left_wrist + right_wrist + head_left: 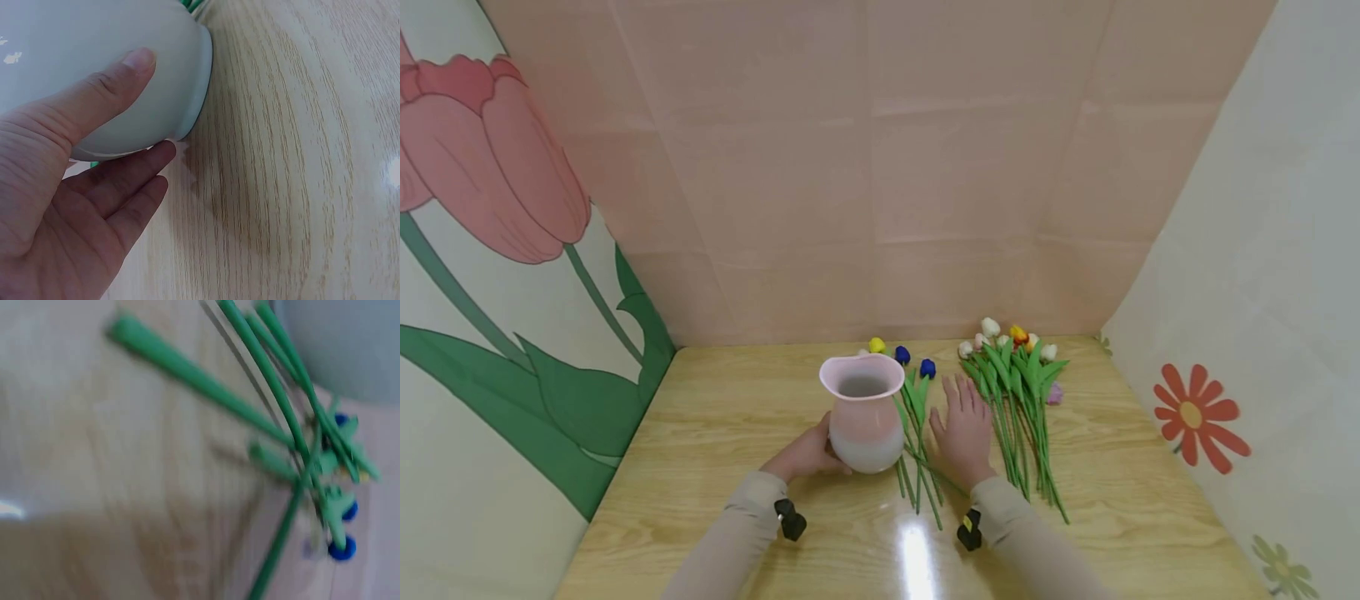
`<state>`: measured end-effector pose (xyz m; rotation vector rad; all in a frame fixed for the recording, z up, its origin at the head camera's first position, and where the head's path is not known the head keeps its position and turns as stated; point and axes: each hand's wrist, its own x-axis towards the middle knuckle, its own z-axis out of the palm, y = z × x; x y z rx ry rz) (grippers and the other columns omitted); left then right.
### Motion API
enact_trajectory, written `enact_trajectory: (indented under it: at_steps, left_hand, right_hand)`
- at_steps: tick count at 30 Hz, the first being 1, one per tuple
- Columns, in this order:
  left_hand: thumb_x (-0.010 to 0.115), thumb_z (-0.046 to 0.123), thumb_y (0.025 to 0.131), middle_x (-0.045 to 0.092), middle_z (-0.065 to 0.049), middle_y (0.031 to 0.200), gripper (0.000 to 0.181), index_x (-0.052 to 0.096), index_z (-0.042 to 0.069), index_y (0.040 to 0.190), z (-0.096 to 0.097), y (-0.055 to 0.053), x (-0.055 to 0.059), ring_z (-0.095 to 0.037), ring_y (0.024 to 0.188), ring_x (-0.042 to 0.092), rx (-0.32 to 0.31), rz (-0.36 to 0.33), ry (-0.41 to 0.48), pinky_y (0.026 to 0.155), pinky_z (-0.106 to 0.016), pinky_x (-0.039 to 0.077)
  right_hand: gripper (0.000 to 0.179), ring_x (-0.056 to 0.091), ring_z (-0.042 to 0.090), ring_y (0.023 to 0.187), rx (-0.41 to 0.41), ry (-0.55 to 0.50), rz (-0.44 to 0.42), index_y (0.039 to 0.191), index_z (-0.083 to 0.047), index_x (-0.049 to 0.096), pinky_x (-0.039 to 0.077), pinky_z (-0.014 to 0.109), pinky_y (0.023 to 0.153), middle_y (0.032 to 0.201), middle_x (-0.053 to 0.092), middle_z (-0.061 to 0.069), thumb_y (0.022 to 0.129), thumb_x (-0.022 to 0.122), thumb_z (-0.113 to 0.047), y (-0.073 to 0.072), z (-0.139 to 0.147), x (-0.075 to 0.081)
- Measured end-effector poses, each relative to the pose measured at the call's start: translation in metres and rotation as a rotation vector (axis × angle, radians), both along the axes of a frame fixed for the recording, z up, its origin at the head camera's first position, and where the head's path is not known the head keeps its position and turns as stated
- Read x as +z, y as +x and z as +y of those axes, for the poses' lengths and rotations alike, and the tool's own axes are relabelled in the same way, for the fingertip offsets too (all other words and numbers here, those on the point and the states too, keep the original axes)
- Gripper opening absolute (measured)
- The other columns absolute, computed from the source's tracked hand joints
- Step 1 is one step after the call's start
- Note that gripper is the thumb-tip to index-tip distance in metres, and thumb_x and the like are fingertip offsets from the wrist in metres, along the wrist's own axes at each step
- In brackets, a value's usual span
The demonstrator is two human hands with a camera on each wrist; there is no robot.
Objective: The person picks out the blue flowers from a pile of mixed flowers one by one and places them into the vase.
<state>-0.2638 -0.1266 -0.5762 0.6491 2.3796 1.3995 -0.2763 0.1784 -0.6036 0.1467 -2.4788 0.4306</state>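
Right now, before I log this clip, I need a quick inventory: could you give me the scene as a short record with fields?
Left hand: holds the vase from its side, thumb on the wall
Right hand: between the two flower groups, fingers extended, no object visibly held
Vase: pink above, whitish below, mouth upward; whether its base touches the table is unclear
Smaller flower group: blue and yellow blooms, stems crossing, partly hidden by the vase
Larger flower group: mostly white blooms, one orange
Table: light wood grain
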Motion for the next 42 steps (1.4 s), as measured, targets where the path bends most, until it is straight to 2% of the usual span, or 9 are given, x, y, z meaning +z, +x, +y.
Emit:
enact_trajectory:
  at_steps: [3, 7, 11, 15, 19, 24, 30, 36, 42]
  left_hand:
    - [0.087, 0.009, 0.068, 0.048, -0.015, 0.142, 0.091, 0.033, 0.007, 0.141, 0.0, 0.001, 0.002, -0.03, 0.129, 0.048, 0.003, -0.003, -0.002, 0.108, -0.048, 0.037]
    - [0.087, 0.01, 0.069, 0.047, -0.015, 0.143, 0.092, 0.032, 0.007, 0.142, 0.0, 0.0, 0.003, -0.03, 0.129, 0.047, 0.004, -0.007, -0.022, 0.109, -0.048, 0.036]
    - [0.087, 0.012, 0.07, 0.046, -0.014, 0.144, 0.093, 0.03, 0.008, 0.144, 0.0, -0.001, 0.0, -0.03, 0.129, 0.047, -0.002, -0.017, -0.03, 0.109, -0.048, 0.037]
    - [0.087, 0.013, 0.07, 0.045, -0.013, 0.145, 0.094, 0.03, 0.01, 0.144, 0.0, -0.001, -0.001, -0.029, 0.13, 0.046, -0.003, -0.035, -0.028, 0.11, -0.047, 0.036]
    - [0.088, 0.014, 0.069, 0.046, -0.014, 0.144, 0.094, 0.031, 0.008, 0.143, 0.0, -0.001, 0.0, -0.029, 0.129, 0.047, -0.006, -0.026, -0.025, 0.109, -0.047, 0.037]
    - [0.088, 0.013, 0.069, 0.045, -0.013, 0.145, 0.094, 0.03, 0.009, 0.143, -0.001, -0.001, -0.001, -0.029, 0.13, 0.047, -0.002, -0.025, -0.023, 0.109, -0.046, 0.037]
    - [0.088, 0.012, 0.069, 0.045, -0.013, 0.145, 0.094, 0.03, 0.008, 0.143, -0.001, -0.001, -0.003, -0.028, 0.129, 0.047, -0.004, -0.029, -0.008, 0.109, -0.045, 0.037]
    - [0.087, 0.012, 0.07, 0.045, -0.013, 0.145, 0.092, 0.031, 0.009, 0.143, -0.001, -0.001, -0.002, -0.028, 0.13, 0.047, -0.001, -0.038, 0.0, 0.109, -0.045, 0.037]
    - [0.087, 0.012, 0.07, 0.045, -0.014, 0.144, 0.092, 0.031, 0.008, 0.143, 0.0, -0.001, -0.002, -0.028, 0.129, 0.047, -0.005, -0.024, -0.004, 0.108, -0.045, 0.037]
  right_hand:
    - [0.064, 0.041, 0.038, 0.133, 0.045, 0.025, -0.036, 0.142, -0.012, 0.048, 0.036, 0.06, 0.101, 0.147, 0.044, 0.015, 0.085, 0.072, -0.029, 0.007, -0.017, -0.001]
    - [0.057, 0.046, 0.036, 0.13, 0.103, 0.063, -0.13, 0.138, -0.012, 0.052, 0.036, 0.057, 0.102, 0.143, 0.05, 0.012, 0.087, 0.069, -0.031, 0.013, -0.034, -0.006]
    - [0.048, 0.052, 0.031, 0.122, 0.143, 0.116, -0.229, 0.133, -0.014, 0.056, 0.036, 0.053, 0.102, 0.132, 0.06, 0.009, 0.092, 0.063, -0.037, 0.017, -0.042, -0.015]
    - [0.04, 0.058, 0.031, 0.112, 0.158, 0.157, -0.277, 0.121, -0.012, 0.064, 0.037, 0.052, 0.098, 0.118, 0.066, 0.009, 0.09, 0.065, -0.036, 0.021, -0.045, -0.023]
    - [0.031, 0.058, 0.032, 0.107, 0.163, 0.174, -0.282, 0.112, -0.011, 0.066, 0.037, 0.052, 0.093, 0.113, 0.066, 0.01, 0.089, 0.067, -0.031, 0.022, -0.047, -0.027]
    - [0.028, 0.059, 0.033, 0.104, 0.168, 0.164, -0.274, 0.111, -0.01, 0.066, 0.041, 0.052, 0.09, 0.111, 0.065, 0.011, 0.087, 0.07, -0.023, 0.022, -0.048, -0.027]
    - [0.025, 0.063, 0.032, 0.095, 0.192, 0.156, -0.22, 0.107, -0.007, 0.066, 0.05, 0.05, 0.082, 0.103, 0.066, 0.011, 0.084, 0.073, -0.017, 0.021, -0.049, -0.026]
    - [0.02, 0.063, 0.03, 0.087, 0.225, 0.148, -0.188, 0.101, -0.007, 0.067, 0.05, 0.046, 0.075, 0.094, 0.065, 0.009, 0.083, 0.073, -0.016, 0.02, -0.048, -0.023]
    - [0.022, 0.064, 0.03, 0.084, 0.213, 0.14, -0.252, 0.102, -0.006, 0.066, 0.05, 0.046, 0.075, 0.093, 0.067, 0.01, 0.084, 0.072, -0.016, 0.018, -0.049, -0.017]
